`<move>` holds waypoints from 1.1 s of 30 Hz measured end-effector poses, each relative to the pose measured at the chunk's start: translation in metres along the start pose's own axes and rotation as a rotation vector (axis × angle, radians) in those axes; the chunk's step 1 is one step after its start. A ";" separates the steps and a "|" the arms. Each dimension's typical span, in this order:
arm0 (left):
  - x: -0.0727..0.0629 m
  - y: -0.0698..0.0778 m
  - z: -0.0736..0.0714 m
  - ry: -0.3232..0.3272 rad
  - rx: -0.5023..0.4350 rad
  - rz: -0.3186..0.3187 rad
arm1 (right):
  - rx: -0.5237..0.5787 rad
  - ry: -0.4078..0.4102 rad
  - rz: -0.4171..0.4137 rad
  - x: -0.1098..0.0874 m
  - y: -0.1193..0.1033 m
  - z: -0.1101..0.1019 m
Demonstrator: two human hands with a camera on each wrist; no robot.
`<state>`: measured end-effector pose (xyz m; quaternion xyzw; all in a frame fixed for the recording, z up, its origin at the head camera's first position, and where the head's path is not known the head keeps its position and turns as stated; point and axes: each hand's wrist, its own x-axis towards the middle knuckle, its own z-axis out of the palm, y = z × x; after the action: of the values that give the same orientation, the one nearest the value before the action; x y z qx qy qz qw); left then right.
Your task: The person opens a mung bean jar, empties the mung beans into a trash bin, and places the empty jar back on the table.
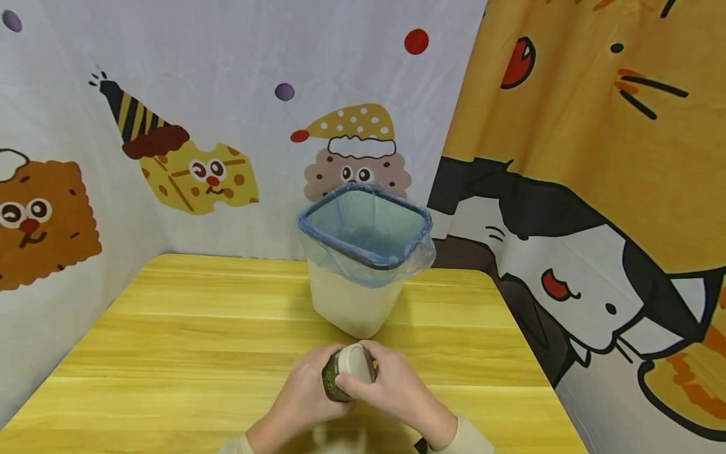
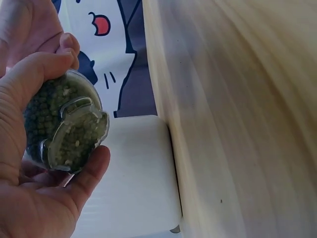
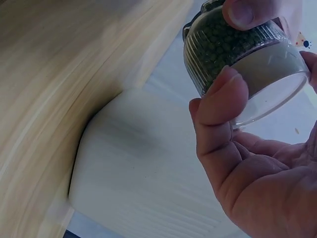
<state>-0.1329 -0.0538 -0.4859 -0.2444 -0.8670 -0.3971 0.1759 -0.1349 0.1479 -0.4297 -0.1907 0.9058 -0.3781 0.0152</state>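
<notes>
Close over the near part of the table, both hands hold a small clear jar [image 1: 334, 382] of green pellets with a pale lid [image 1: 356, 360]. My left hand [image 1: 311, 386] wraps round the glass body from the left. From the right, my right hand [image 1: 399, 383] grips the lid, its thumb lying across the top. The jar is tilted, and its ridged glass [image 3: 213, 49] and lid rim [image 3: 277, 64] show in the right wrist view. In the left wrist view the jar's base [image 2: 77, 136] faces the camera, pellets visible inside.
Beyond the hands, a white bin [image 1: 354, 302] stands on the wooden table [image 1: 198, 340]. A translucent blue bag [image 1: 368, 271] lines it and folds over its blue rim. Cartoon-printed curtains [image 1: 227, 63] hang behind the table and along its right side.
</notes>
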 end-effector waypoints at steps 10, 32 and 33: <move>0.000 -0.005 0.001 0.015 0.045 0.080 | -0.210 0.038 -0.245 -0.006 0.005 -0.002; 0.001 -0.002 -0.003 0.038 0.090 0.028 | -0.236 0.079 -0.195 -0.009 0.005 -0.002; 0.001 -0.001 -0.003 0.037 0.094 0.027 | -0.231 0.076 -0.191 -0.009 0.005 -0.002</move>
<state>-0.1337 -0.0563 -0.4844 -0.2400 -0.8779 -0.3580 0.2085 -0.1283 0.1558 -0.4333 -0.2619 0.9209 -0.2782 -0.0771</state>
